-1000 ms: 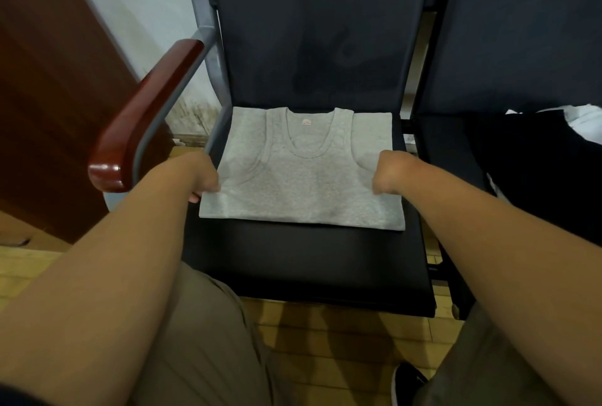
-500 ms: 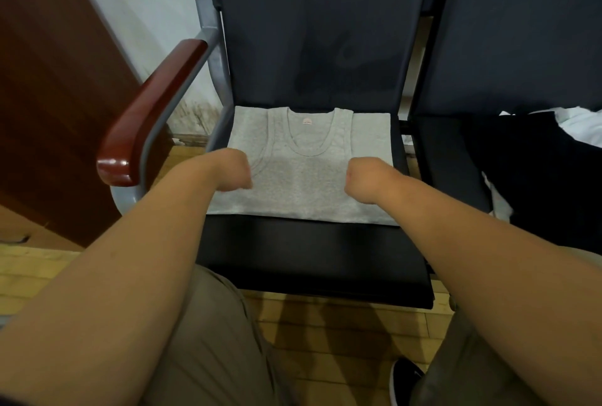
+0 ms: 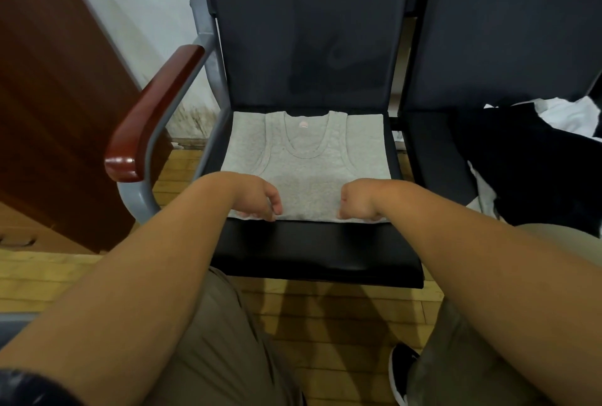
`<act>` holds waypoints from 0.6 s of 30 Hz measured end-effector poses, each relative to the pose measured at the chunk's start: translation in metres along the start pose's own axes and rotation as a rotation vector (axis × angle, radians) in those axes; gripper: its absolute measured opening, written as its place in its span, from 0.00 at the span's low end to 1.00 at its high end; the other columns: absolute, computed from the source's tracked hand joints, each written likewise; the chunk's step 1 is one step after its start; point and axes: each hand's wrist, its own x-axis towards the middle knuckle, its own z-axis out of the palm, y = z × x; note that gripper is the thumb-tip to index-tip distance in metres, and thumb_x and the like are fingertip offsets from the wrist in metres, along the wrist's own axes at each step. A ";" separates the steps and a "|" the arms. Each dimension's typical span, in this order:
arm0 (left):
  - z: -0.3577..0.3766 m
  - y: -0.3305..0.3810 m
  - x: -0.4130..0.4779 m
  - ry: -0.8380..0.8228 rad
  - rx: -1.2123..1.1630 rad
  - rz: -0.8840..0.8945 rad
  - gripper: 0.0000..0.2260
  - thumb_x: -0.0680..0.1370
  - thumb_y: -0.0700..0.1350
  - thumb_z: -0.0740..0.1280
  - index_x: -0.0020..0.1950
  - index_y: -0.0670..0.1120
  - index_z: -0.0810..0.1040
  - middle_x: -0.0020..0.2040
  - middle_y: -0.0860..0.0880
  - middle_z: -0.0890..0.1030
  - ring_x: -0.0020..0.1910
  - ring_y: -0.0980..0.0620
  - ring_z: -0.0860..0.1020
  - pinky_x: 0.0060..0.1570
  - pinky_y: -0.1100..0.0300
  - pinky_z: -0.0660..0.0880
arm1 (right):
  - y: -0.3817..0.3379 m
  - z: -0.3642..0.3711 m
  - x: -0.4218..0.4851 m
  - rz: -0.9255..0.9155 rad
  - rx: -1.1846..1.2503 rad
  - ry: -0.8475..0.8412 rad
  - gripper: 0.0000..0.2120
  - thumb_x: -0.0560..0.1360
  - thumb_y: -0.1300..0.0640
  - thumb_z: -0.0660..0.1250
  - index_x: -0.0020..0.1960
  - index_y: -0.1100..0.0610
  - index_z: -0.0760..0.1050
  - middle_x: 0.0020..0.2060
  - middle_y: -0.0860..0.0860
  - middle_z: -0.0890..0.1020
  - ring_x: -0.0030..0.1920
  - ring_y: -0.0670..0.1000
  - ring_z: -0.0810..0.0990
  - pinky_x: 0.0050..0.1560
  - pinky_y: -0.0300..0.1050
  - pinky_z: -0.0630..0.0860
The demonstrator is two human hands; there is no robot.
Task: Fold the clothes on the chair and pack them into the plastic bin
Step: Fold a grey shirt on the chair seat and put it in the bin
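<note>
**A:** so where's the vest (image 3: 306, 161) sitting?

**B:** flat on the black padded seat (image 3: 312, 252), neck towards the backrest. It's grey marl knit with ribbed edges and a small pale label at the collar.

**A:** and the hands?

**B:** both are at the vest's near hem. The left hand (image 3: 257, 198) has its fingers curled over the edge, gripping it. The right hand (image 3: 358, 200) is balled up on the hem, and I can't tell if it has any cloth.

**A:** anything around it?

**B:** left of the vest there's a glossy reddish wood armrest (image 3: 153, 112) on a grey metal frame. To the right, on the next seat, a black garment (image 3: 521, 161) is heaped up with white cloth (image 3: 570, 115) behind it.
</note>
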 end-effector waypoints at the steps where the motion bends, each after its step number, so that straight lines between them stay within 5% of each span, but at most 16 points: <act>1: 0.002 0.002 -0.004 -0.043 -0.012 -0.004 0.10 0.78 0.47 0.75 0.58 0.58 0.85 0.61 0.48 0.83 0.54 0.52 0.81 0.56 0.59 0.79 | 0.000 0.000 -0.004 0.012 -0.013 -0.030 0.20 0.83 0.45 0.67 0.68 0.58 0.75 0.53 0.53 0.80 0.44 0.52 0.78 0.43 0.45 0.72; 3: 0.006 0.006 -0.012 -0.149 -0.044 -0.012 0.12 0.78 0.44 0.73 0.60 0.55 0.85 0.63 0.42 0.83 0.51 0.50 0.80 0.55 0.57 0.79 | 0.002 0.000 -0.009 0.042 -0.017 -0.095 0.19 0.82 0.46 0.68 0.65 0.59 0.77 0.46 0.52 0.80 0.41 0.51 0.78 0.44 0.46 0.78; 6: 0.006 0.008 -0.023 -0.173 -0.064 -0.007 0.11 0.81 0.43 0.71 0.62 0.52 0.84 0.61 0.45 0.85 0.57 0.50 0.84 0.59 0.54 0.82 | 0.003 0.001 -0.008 0.082 0.032 -0.151 0.20 0.81 0.44 0.71 0.65 0.58 0.78 0.53 0.55 0.84 0.53 0.55 0.85 0.59 0.54 0.83; 10: -0.007 -0.003 -0.031 0.049 -0.144 -0.067 0.08 0.82 0.48 0.72 0.59 0.47 0.84 0.54 0.48 0.87 0.53 0.50 0.86 0.53 0.56 0.84 | -0.007 -0.012 -0.005 0.051 0.116 -0.060 0.16 0.82 0.45 0.69 0.51 0.59 0.81 0.49 0.53 0.85 0.52 0.55 0.87 0.54 0.53 0.84; 14: -0.020 -0.037 -0.036 0.287 -0.164 -0.311 0.17 0.82 0.47 0.72 0.68 0.41 0.76 0.55 0.43 0.83 0.53 0.46 0.84 0.54 0.50 0.84 | -0.037 -0.028 0.008 -0.005 0.189 0.081 0.15 0.82 0.47 0.67 0.51 0.59 0.81 0.47 0.54 0.86 0.47 0.52 0.86 0.53 0.53 0.85; 18: -0.018 -0.067 -0.048 0.225 -0.290 -0.451 0.26 0.79 0.46 0.77 0.72 0.39 0.72 0.58 0.40 0.81 0.55 0.43 0.82 0.49 0.50 0.81 | -0.078 -0.038 0.028 -0.068 0.290 0.206 0.12 0.82 0.50 0.65 0.54 0.58 0.81 0.48 0.53 0.87 0.48 0.54 0.87 0.53 0.55 0.85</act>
